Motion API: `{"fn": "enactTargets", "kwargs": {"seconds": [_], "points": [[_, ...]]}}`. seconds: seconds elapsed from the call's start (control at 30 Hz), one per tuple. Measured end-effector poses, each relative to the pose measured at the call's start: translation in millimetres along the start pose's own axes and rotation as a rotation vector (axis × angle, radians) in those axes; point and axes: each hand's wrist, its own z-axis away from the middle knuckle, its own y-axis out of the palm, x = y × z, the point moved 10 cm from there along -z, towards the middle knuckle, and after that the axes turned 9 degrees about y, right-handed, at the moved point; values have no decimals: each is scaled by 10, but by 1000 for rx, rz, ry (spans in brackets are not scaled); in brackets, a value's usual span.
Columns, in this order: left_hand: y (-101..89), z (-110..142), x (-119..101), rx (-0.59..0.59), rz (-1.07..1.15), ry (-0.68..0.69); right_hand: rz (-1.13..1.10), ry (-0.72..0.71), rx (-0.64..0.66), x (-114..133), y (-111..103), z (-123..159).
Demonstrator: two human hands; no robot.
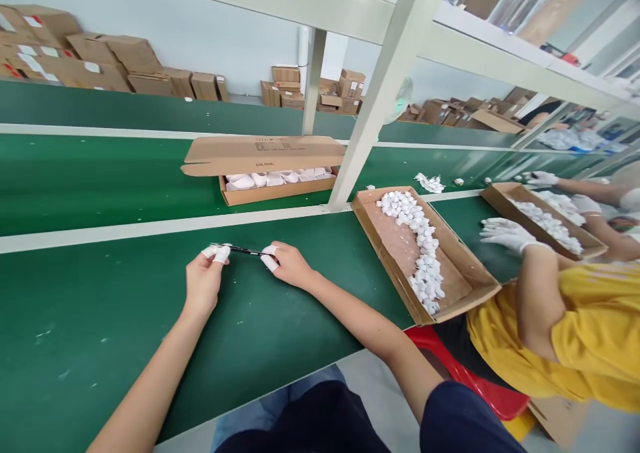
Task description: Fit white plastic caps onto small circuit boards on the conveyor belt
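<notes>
Nearest to the view, bare forearms [145, 399] reaching forward over a green conveyor belt [90, 346]. Between the two hands, one thin dark tool [239, 249] with a bright tip, held almost level just above the belt; too small for telling if pen or tweezers. Left hand [203, 286] closed in a firm pinch on one end, right hand [293, 266] pinching near the other end, white finger cots [215, 254] on the fingertips of both. Work in hand, as far as visible: only this small tool, grasped by both hands together, with no other piece touching it.

Further out on the right, a brown cardboard tray [400, 253] on the belt, carrying a curved line of small white wrapped pieces [423, 253]. Ahead, past a white rail [150, 223], an open carton [277, 189] of white items under its cardboard lid [263, 154]. At the right, a co-worker in a yellow shirt [575, 333], one white-gloved hand [507, 233] beside a second tray [545, 219], and a red stool [465, 366] close by. Far back, stacked cartons [100, 59] along the wall.
</notes>
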Motion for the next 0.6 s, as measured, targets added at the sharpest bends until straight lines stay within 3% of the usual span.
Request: {"fn": "enactTargets", "kwargs": {"seconds": [0.2, 0.4, 0.6], "points": [[-33, -51, 110, -87, 114, -48, -139, 0, 1, -113, 13, -47], [26, -40, 44, -83, 170, -59, -379, 91, 8, -236, -68, -112], [21, -42, 42, -97, 166, -72, -468, 165, -30, -300, -133, -123]]}}
